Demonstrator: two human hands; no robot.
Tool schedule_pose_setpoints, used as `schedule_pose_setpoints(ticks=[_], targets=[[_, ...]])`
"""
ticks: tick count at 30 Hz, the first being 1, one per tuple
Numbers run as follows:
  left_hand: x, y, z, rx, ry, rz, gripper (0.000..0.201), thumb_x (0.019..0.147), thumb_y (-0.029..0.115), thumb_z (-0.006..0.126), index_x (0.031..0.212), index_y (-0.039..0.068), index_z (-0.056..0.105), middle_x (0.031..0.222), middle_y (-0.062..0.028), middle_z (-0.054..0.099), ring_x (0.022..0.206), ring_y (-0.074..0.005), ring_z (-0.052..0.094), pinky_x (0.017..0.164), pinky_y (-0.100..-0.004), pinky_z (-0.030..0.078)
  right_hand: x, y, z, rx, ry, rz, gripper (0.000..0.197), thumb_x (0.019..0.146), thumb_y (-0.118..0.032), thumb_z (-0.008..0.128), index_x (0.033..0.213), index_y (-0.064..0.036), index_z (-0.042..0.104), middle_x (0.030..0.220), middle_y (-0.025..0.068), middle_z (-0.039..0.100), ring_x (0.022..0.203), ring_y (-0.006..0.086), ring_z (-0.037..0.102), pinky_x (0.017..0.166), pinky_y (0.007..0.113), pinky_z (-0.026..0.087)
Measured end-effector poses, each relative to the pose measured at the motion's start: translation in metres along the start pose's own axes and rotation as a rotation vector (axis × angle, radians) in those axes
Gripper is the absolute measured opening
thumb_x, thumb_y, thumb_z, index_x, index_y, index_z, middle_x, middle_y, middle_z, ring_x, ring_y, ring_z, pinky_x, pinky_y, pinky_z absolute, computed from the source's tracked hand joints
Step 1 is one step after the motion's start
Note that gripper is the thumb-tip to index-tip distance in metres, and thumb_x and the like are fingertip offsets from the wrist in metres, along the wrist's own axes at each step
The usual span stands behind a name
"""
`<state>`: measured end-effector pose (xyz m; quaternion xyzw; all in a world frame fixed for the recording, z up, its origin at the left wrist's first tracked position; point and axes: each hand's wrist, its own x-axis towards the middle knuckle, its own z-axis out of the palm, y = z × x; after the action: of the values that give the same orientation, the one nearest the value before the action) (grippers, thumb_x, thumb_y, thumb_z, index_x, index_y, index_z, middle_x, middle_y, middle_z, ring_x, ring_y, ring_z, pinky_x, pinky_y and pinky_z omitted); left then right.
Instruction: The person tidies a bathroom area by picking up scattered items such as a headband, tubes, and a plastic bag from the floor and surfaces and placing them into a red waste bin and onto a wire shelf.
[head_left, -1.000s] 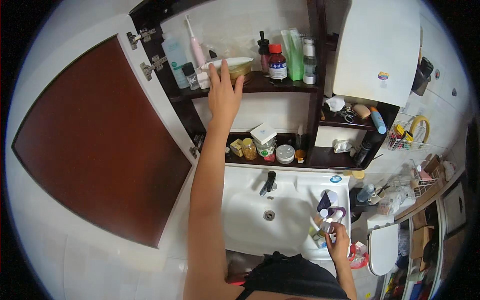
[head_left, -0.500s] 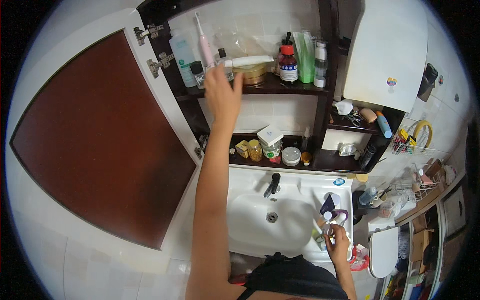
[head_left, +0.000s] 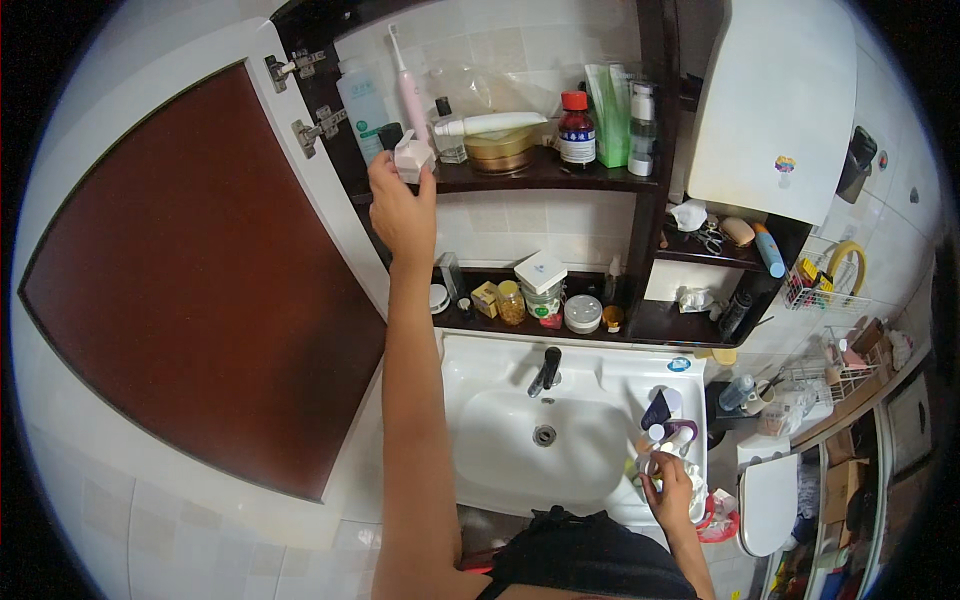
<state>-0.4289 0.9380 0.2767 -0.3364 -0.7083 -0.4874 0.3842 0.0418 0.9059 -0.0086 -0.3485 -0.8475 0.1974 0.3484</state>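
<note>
My left hand (head_left: 402, 215) is raised at the left end of the upper shelf, closed round a small pale pinkish-white blocky box (head_left: 413, 158). Just behind it stand a pink electric toothbrush (head_left: 411, 98), a tall pale blue bottle (head_left: 362, 105) and a dark-capped glass bottle (head_left: 450, 140). A white tube (head_left: 492, 123) lies across a round gold container (head_left: 501, 155). Down at the right side of the basin, my right hand (head_left: 672, 488) has its fingers drawn together among tubes and bottles (head_left: 656, 433). What it grips is too small to make out.
An open cabinet door (head_left: 210, 280) fills the left. The lower shelf (head_left: 470, 322) bears jars and small boxes above the white sink (head_left: 540, 480) and its black tap (head_left: 544, 370). A white box-shaped cabinet (head_left: 770, 100) juts out at upper right; a toilet (head_left: 768, 505) stands lower right.
My left hand has drawn back leftward from beside the toothbrush and now holds the small pale box. My right hand has shifted slightly left at the basin's edge.
</note>
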Motion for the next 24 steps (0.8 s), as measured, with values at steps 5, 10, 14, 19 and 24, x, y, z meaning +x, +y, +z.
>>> schedule_pose_setpoints(ticks=[5, 10, 14, 19, 24], targets=[[-0.069, 0.022, -0.035, -0.266, 0.018, 0.212, 0.044, 0.083, 0.01, 0.07, 0.12, -0.001, 0.05, 0.114, -0.0205, 0.058, 0.099, -0.0303, 0.062, 0.086, -0.0363, 0.048, 0.007, -0.004, -0.009, 0.077, -0.035, 0.076, 0.039, 0.073, -0.004, 0.074, 0.107, -0.0006, 0.055, 0.102, 0.0172, 0.061, 0.086, 0.0327, 0.063, 0.074, 0.038, 0.052], [-0.164, 0.041, -0.059, -0.456, -0.231, 0.398, 0.042, 0.078, 0.006, 0.074, 0.115, 0.002, 0.055, 0.118, -0.0188, 0.056, 0.098, -0.0323, 0.062, 0.075, -0.0341, 0.053, 0.081, -0.044, -0.029, 0.209, 0.098, -0.149, 0.04, 0.075, -0.007, 0.076, 0.11, -0.0024, 0.058, 0.104, 0.015, 0.062, 0.077, 0.0246, 0.06, 0.069, 0.032, 0.05], [-0.217, 0.055, -0.062, -0.505, -0.458, 0.38, 0.049, 0.074, 0.008, 0.078, 0.117, 0.011, 0.053, 0.117, -0.0162, 0.055, 0.094, -0.0322, 0.065, 0.069, -0.0362, 0.056, 0.122, -0.084, -0.029, 0.646, 0.185, -0.271, 0.044, 0.077, -0.011, 0.078, 0.114, -0.0035, 0.054, 0.114, 0.0157, 0.063, 0.081, 0.0185, 0.06, 0.067, 0.028, 0.049], [-0.257, 0.057, -0.058, -0.63, -0.66, 0.198, 0.055, 0.07, 0.01, 0.08, 0.116, 0.008, 0.049, 0.117, -0.0124, 0.06, 0.092, -0.0281, 0.065, 0.065, -0.0329, 0.055, 0.153, -0.108, -0.025, 0.446, 0.138, -0.363, 0.043, 0.074, -0.011, 0.079, 0.11, -0.0053, 0.056, 0.114, 0.0123, 0.064, 0.076, 0.0167, 0.061, 0.064, 0.028, 0.048], [-0.273, 0.062, -0.06, -0.644, -0.655, 0.133, 0.052, 0.073, 0.011, 0.079, 0.115, 0.007, 0.049, 0.118, -0.0129, 0.06, 0.094, -0.028, 0.065, 0.064, -0.0319, 0.055, 0.159, -0.092, -0.012, 0.096, 0.212, -0.516, 0.032, 0.071, -0.013, 0.078, 0.1, -0.0075, 0.065, 0.111, 0.0101, 0.064, 0.072, 0.0221, 0.061, 0.061, 0.032, 0.048]])
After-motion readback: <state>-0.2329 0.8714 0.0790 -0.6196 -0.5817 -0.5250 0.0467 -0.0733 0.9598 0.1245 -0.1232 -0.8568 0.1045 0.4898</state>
